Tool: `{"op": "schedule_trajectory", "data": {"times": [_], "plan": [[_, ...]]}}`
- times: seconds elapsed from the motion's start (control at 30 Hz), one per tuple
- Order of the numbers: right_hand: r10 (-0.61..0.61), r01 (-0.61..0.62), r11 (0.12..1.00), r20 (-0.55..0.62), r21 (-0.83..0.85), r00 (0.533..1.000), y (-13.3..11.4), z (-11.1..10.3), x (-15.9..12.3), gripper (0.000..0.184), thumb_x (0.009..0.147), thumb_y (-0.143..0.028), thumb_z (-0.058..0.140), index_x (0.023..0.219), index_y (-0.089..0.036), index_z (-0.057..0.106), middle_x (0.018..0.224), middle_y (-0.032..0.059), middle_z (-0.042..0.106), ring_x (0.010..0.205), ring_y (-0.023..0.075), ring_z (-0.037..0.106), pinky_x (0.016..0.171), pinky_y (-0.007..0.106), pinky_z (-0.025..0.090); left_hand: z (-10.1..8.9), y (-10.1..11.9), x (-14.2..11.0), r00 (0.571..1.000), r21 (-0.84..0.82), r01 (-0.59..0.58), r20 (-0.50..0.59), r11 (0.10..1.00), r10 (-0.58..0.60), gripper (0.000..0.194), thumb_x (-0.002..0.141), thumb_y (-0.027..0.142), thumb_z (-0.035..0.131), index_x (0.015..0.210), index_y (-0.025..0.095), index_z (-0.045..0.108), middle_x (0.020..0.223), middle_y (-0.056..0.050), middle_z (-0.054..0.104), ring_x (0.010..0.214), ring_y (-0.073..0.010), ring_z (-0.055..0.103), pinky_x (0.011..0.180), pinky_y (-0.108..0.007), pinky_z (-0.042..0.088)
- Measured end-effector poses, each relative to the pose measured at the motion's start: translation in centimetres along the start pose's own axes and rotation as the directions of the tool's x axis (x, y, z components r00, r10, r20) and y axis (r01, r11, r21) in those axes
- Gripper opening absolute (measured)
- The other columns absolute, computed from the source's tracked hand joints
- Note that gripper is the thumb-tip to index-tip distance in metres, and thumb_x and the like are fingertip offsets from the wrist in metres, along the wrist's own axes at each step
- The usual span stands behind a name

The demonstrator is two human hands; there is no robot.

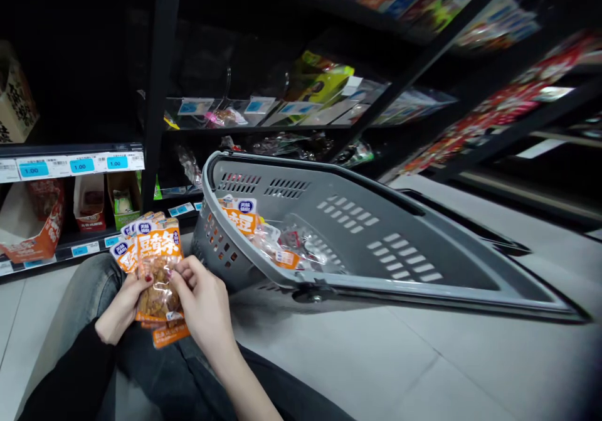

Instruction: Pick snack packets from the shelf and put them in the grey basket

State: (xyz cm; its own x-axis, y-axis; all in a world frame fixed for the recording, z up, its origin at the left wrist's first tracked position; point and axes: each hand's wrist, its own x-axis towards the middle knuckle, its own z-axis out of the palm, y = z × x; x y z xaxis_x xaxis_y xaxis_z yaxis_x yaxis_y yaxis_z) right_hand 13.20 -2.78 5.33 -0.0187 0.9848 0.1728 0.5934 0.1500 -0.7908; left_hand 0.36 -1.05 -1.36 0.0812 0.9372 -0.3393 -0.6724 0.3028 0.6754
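Your left hand point(120, 308) clamps the packs point(160, 245) in a bunch; right hand point(207, 305) pinches their edge, probably for steadiness; basket point(324, 186) within reach.

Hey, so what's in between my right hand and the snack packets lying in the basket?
In the head view, the basket's grey wall, pierced with holes, stands between your right hand and the packets inside.

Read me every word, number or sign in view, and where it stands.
"1.00": three shelf price labels.
"豆香条": front held packet.
"豆": packet in the basket.
"美味": both packets' blue badges; lower line unclear.
Other print: too small or blurred.
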Motion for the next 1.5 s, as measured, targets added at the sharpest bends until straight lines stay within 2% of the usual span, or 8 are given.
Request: {"op": "schedule_trajectory", "data": {"times": [0.27, 0.7, 0.8, 0.93, 1.1, 1.2, 1.33, 1.5], "plan": [[-0.017, 0.159, 0.929, -0.389, 0.335, 0.921, -0.5, -2.5, 0.0, 0.017, 0.089, -0.033, 0.040, 0.077, -0.021, 0.041, 0.068, -0.0034, 0.044, 0.062, 0.0116, 0.045, 0.058, 0.022, 0.037, -0.6, 0.1, 0.5, 0.998, -0.022, 0.069, -0.015, 0.997, -0.069, 0.036, 0.063, 0.006, 0.065, 0.098, 0.011, 0.060, 0.072, -0.006, 0.072, 0.062, -0.0215, 0.069, 0.058, -0.029, 0.056], [0.060, 0.102, 0.788, -0.240, 0.607, 0.969, -2.3, -2.8, -1.3, 0.020, 0.087, -0.035, 0.049, 0.076, -0.021, 0.041, 0.059, -0.0068, 0.036, 0.052, 0.0085, 0.032, 0.047, 0.019, 0.029, -1.5, -0.2, 1.5, 0.987, -0.108, 0.154, 0.058, 0.982, -0.149, 0.027, 0.071, 0.010, 0.061, 0.098, 0.011, 0.061, 0.076, -0.008, 0.073, 0.071, -0.0227, 0.070, 0.067, -0.030, 0.055], [0.097, 0.011, 0.580, -0.083, 0.814, 0.992, -2.4, -3.2, -1.2, 0.016, 0.083, -0.032, 0.055, 0.077, -0.020, 0.045, 0.064, -0.0056, 0.044, 0.052, 0.0067, 0.039, 0.048, 0.017, 0.033, -1.2, 0.0, 1.3, 0.987, -0.083, 0.160, 0.020, 0.984, -0.159, 0.024, 0.071, 0.009, 0.061, 0.094, 0.010, 0.061, 0.071, -0.008, 0.072, 0.064, -0.0223, 0.069, 0.062, -0.029, 0.055], [-0.170, -0.288, 0.062, 0.294, 0.956, 0.941, -2.4, -3.8, -1.0, 0.025, 0.079, -0.042, 0.057, 0.085, -0.019, 0.049, 0.051, -0.0102, 0.041, 0.030, 0.0013, 0.026, 0.032, 0.014, 0.022, -0.6, 0.4, 0.9, 0.984, -0.062, 0.164, -0.060, 0.985, -0.168, 0.020, 0.073, 0.008, 0.057, 0.092, 0.008, 0.061, 0.066, -0.007, 0.072, 0.057, -0.0209, 0.068, 0.058, -0.029, 0.056], [-0.430, -0.362, -0.337, 0.200, 0.869, 0.880, -2.5, -3.8, -1.3, 0.030, 0.082, -0.045, 0.052, 0.085, -0.016, 0.048, 0.049, -0.0135, 0.039, 0.021, -0.0055, 0.013, 0.026, 0.007, 0.012, -0.5, 0.5, 0.7, 0.982, -0.038, 0.179, -0.052, 0.983, -0.181, 0.027, 0.075, 0.007, 0.054, 0.101, 0.008, 0.059, 0.071, -0.008, 0.073, 0.063, -0.0226, 0.070, 0.063, -0.032, 0.057], [-0.459, -0.371, -0.401, 0.166, 0.838, 0.873, -2.4, -3.7, -1.2, 0.029, 0.084, -0.043, 0.050, 0.085, -0.015, 0.047, 0.050, -0.0133, 0.040, 0.022, -0.0060, 0.016, 0.026, 0.005, 0.014, -0.7, 0.5, 0.7, 0.971, -0.015, 0.240, 0.004, 0.971, -0.240, 0.027, 0.078, 0.011, 0.052, 0.104, 0.005, 0.060, 0.076, -0.013, 0.073, 0.067, -0.0265, 0.070, 0.064, -0.037, 0.057], [-0.186, -0.278, -0.416, 0.218, 0.866, 0.958, -2.7, -4.0, -1.1, 0.017, 0.092, -0.026, 0.038, 0.085, -0.015, 0.047, 0.051, -0.0132, 0.032, 0.027, -0.0046, 0.011, 0.031, 0.004, 0.014, -0.6, 0.7, 0.5, 0.962, 0.019, 0.270, 0.031, 0.963, -0.271, 0.024, 0.080, 0.013, 0.049, 0.097, 0.003, 0.062, 0.078, -0.017, 0.073, 0.071, -0.0294, 0.070, 0.066, -0.040, 0.057], [0.164, -0.174, -0.067, 0.183, 0.982, 0.969, -3.0, -4.6, -1.1, 0.033, 0.095, -0.023, 0.015, 0.080, -0.018, 0.044, 0.052, -0.0128, 0.018, 0.032, 0.0009, -0.006, 0.031, 0.012, 0.006, -0.6, 0.7, 0.6, 0.969, 0.040, 0.248, -0.007, 0.968, -0.248, 0.021, 0.080, 0.011, 0.049, 0.095, 0.005, 0.063, 0.073, -0.014, 0.073, 0.067, -0.0282, 0.070, 0.061, -0.038, 0.058]]}}
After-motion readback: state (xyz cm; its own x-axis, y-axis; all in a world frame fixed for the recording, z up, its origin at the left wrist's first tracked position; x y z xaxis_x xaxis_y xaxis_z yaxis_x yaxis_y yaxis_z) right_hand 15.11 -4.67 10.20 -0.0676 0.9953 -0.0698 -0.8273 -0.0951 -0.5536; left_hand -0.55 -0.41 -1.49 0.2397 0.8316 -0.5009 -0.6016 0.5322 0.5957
